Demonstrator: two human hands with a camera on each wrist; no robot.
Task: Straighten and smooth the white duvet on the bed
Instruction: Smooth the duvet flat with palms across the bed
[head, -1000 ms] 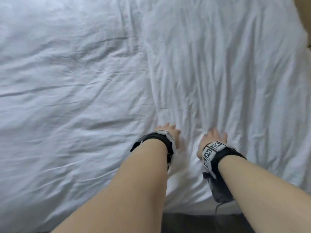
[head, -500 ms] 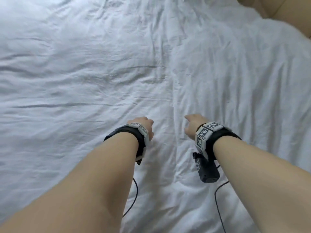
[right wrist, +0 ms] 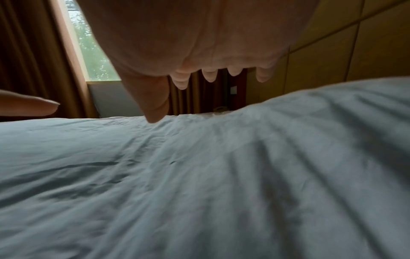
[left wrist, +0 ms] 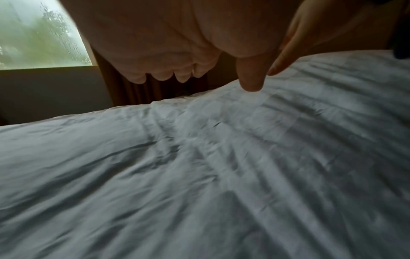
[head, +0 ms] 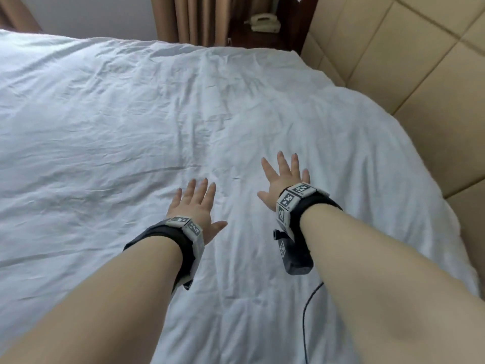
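Observation:
The white duvet covers the whole bed, creased all over, with ridges fanning toward the far right corner. My left hand is spread flat, palm down, over the middle of the duvet. My right hand is likewise spread with straight fingers, a little farther forward and to the right. Both wrist views show each palm hovering just above the fabric, holding nothing. Whether the palms touch the duvet I cannot tell.
A padded beige headboard wall runs along the right side of the bed. Brown curtains and a cream telephone on a dark stand lie beyond the far edge. A window shows at the left.
Both hands have gone from curled, near the bed's front edge, to spread flat farther up the duvet. My view has lifted, bringing the far edge and headboard into sight.

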